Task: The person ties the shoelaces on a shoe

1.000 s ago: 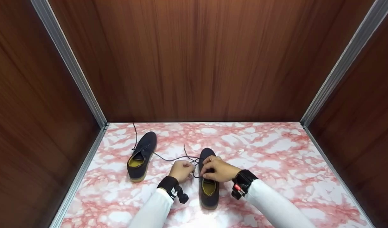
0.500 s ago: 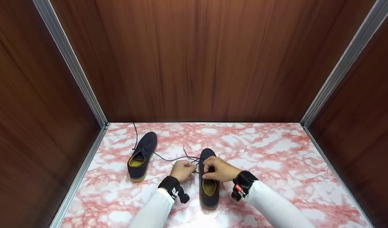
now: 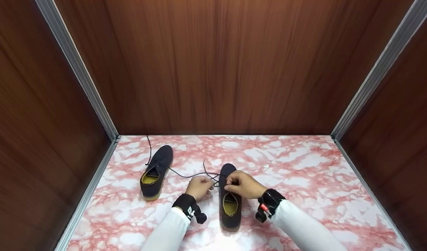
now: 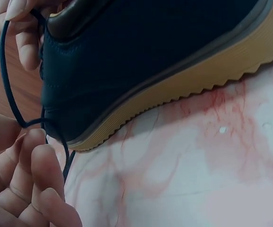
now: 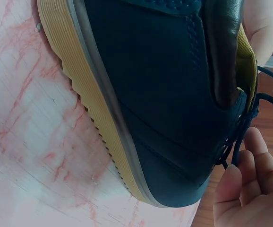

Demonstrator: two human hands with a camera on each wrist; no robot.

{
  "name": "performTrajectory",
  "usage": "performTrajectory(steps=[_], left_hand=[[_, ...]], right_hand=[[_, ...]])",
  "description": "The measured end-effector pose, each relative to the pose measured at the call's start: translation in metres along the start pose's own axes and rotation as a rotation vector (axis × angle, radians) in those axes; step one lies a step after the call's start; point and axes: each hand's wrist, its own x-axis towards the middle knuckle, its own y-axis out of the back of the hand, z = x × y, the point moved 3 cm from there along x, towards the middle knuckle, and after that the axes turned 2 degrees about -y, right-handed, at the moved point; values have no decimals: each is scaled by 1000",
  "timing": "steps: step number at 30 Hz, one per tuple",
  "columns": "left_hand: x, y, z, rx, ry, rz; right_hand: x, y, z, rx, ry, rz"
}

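Note:
A dark navy lace-up shoe [image 3: 230,221] with yellow lining and a ridged tan sole stands upright on the floor, its toe pointing away. Left of it, my left hand [image 3: 198,187] pinches a thin dark shoelace [image 4: 6,71] between thumb and forefinger. Over the shoe's front my right hand [image 3: 246,184] also pinches lace, its thumb and fingertips close to the eyelets in the right wrist view. The lace arcs from one hand to the other in the left wrist view. My right hand hides most of the lacing from the head view.
A matching shoe [image 3: 152,190] stands further left, one loose lace [image 3: 150,146] running toward the back wall [image 3: 213,69]. Another lace [image 3: 185,176] trails between the two shoes. Brown wood-look walls with grey metal corner strips enclose the red-and-white marbled floor [image 3: 297,160].
My right hand has shifted slightly right and away from the shoe's opening, showing more of the yellow lining. My left hand has barely moved. The laces between the hands have shifted a little.

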Motion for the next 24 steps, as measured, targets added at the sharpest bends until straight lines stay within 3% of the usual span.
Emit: performTrajectory(steps=[7, 12, 17, 24], left_hand=[[6, 9, -4, 86, -52, 113], [12, 11, -8, 108, -52, 172], [13, 7, -9, 118, -69, 136], [14, 0, -7, 233, -104, 76]], right_hand=[[-1, 0, 4, -6, -31, 36], [-2, 1, 7, 12, -57, 44], [-4, 2, 6, 36, -70, 44], [-5, 2, 9, 33, -73, 50]])
